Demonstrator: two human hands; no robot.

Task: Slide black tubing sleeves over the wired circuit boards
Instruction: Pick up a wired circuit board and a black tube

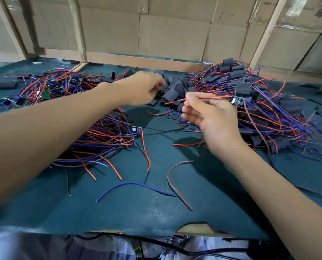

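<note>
Right hand pinches the red and black leads of a wired circuit board; its long axis runs level, board end pointing right, above the green desk. Left hand, blurred, reaches with curled fingers into the black tubing sleeves; apparently gripping one, the contact hidden.
</note>
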